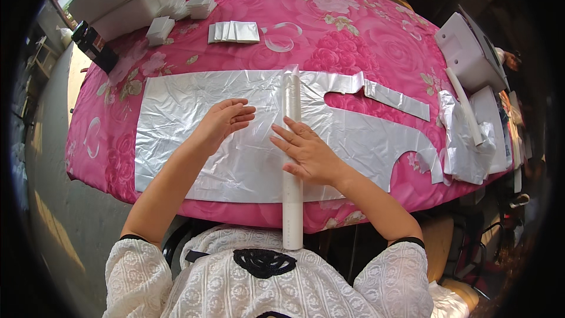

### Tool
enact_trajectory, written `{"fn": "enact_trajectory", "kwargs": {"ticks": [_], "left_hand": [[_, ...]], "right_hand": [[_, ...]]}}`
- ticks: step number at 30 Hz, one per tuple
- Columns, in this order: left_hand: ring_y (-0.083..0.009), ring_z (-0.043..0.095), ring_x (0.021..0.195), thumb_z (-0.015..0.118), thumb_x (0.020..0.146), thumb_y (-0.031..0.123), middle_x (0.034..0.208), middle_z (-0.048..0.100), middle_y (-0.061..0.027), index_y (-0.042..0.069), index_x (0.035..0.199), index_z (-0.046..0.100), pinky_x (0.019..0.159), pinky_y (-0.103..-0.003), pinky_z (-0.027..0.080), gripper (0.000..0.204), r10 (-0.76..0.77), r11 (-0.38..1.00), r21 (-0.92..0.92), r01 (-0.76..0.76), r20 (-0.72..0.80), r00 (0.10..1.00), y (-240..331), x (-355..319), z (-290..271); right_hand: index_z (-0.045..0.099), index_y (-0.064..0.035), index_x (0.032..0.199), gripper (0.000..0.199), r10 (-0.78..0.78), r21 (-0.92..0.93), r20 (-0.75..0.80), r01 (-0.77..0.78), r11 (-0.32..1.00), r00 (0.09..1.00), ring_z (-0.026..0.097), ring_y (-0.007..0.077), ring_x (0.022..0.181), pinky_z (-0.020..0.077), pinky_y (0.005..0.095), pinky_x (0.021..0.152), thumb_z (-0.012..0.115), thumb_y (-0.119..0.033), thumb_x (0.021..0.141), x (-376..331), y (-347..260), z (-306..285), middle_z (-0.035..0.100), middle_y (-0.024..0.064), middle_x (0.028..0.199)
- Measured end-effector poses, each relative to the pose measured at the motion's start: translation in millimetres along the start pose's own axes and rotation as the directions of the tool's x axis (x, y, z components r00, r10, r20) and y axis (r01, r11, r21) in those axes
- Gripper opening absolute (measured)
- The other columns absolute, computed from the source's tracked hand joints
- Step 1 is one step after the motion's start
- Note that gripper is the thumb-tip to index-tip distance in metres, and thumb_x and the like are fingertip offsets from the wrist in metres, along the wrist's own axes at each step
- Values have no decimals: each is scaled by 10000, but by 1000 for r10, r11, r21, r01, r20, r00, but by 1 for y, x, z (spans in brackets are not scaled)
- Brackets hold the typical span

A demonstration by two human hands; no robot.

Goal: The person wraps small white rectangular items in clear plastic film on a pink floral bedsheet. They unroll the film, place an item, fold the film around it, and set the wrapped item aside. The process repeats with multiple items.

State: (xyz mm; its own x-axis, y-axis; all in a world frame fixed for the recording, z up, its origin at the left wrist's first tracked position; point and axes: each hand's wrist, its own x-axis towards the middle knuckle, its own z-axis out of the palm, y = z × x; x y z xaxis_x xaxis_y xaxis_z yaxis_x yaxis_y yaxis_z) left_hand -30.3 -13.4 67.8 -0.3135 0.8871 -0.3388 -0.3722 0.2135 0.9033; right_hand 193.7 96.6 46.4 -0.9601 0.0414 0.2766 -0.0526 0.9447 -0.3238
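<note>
A whitish, shiny plastic apron [200, 165] lies spread over the pink flowered tablecloth, its cut-out end toward the right. Across it runs a long white tube [292, 218], its near end jutting past the table edge toward my body. My right hand [309, 156] rests its spread fingers over the tube's middle without gripping it. Left of the tube, my left hand [226, 122] is over the apron, fingers slightly bent and apart, with nothing in them. Whether it touches the plastic, I cannot tell.
Flat folded white packets [235, 32] lie beyond the apron, with small stacks [201, 5] farther left. White foam boxes [126, 0] and a black bottle [94, 47] stand at far left. At right are crumpled plastic [459, 141], a thin white tube [465, 106] and a white box [468, 50].
</note>
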Motion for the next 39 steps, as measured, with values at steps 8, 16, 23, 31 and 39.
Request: {"fn": "enact_trajectory", "kwargs": {"ticks": [8, 16, 23, 31, 39], "left_hand": [[-196, 572, 1034, 472, 931, 196, 1134, 576, -161, -31, 1218, 457, 880, -292, 463, 366, 27, 997, 80, -4, -285, 958, -17, -137, -101], [-150, 545, 1039, 484, 927, 112, 1158, 563, -109, -28, 1225, 444, 888, -279, 430, 331, 42, 991, 132, 7, -366, 930, -64, -227, -116], [-306, 519, 957, 670, 779, 194, 1069, 466, -184, -31, 1224, 380, 798, -369, 449, 577, 394, 581, 799, 152, -439, 807, -65, -234, -100], [-198, 555, 1003, 757, 685, 69, 1107, 554, -113, -13, 1250, 395, 858, -308, 446, 676, 85, 982, 188, 32, -585, 807, -70, -234, -112], [-153, 605, 827, 741, 732, 292, 1098, 584, -142, -25, 1149, 501, 726, -304, 514, 575, 102, 920, -348, -179, -228, 968, -38, -208, -78]], "right_hand": [[608, -49, 1106, 387, -199, 711, 122, 55, 701, 972, 565, 283, 1032, 430, 392, 891, 520, -356, 888, 113, -82, 10, 609, 130, 1119], [449, -50, 1287, 530, -239, 143, 28, 232, 962, 971, 319, 284, 1308, 228, 436, 1082, 506, -384, 880, 160, -52, 74, 410, 128, 1366], [481, -63, 1273, 489, -273, 147, 103, 257, 955, 957, 270, 280, 1332, 156, 457, 1097, 474, -360, 885, 250, -118, 130, 412, 119, 1366], [74, 16, 1415, 886, 423, 639, -263, -171, 750, 867, 235, 417, 1307, 243, 449, 1055, 640, -287, 805, 263, -158, 169, 114, 264, 1436], [466, -22, 1150, 679, 155, 911, 246, -173, -374, 957, 539, 77, 786, 443, 239, 640, 764, -437, 703, 217, -124, 89, 572, 18, 892]]}}
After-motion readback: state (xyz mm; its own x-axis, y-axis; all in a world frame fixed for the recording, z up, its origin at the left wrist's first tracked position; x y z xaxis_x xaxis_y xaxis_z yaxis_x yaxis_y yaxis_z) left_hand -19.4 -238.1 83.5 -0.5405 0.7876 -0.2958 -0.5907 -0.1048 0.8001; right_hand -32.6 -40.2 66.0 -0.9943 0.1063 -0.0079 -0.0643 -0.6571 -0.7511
